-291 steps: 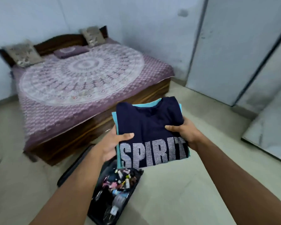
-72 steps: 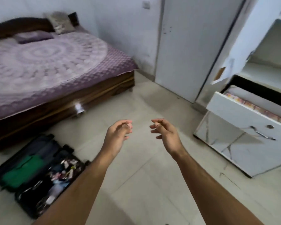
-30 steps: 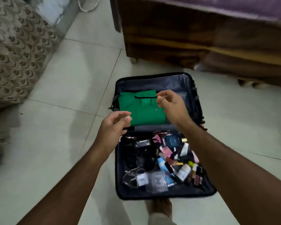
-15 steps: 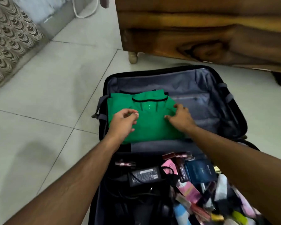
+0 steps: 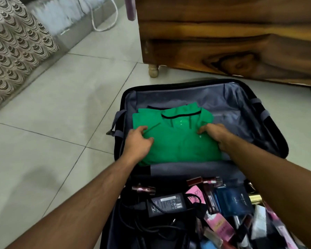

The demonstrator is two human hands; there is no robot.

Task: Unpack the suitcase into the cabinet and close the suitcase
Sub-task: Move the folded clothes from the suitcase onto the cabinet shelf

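Head view: an open suitcase [image 5: 269,123] is seen lying flat on the tiled floor [image 5: 52,123], just before a wooden bed frame [image 5: 232,36]. A folded green shirt [image 5: 180,146] is lodged in the far, grey-lined half of the suitcase, towards that half's left side. The left hand [image 5: 138,142] is laid on the shirt's left edge, its fingers curled onto the cloth and its thumb pressed on top, so the shirt appears to be grasped there. The right hand [image 5: 217,134] is set on the shirt's right edge, fingers bent down over the fabric by the collar; whether the cloth is truly pinched there cannot be told. Between the two grips the shirt's black-trimmed collar is shown, just beyond the fingertips. Behind the wrists, in the near half, a black charger [image 5: 166,203] with its cable, a blue box [image 5: 232,200] and assorted small cosmetics are heaped. Left of the left hand, well apart, patterned fabric [image 5: 13,51] is seen.
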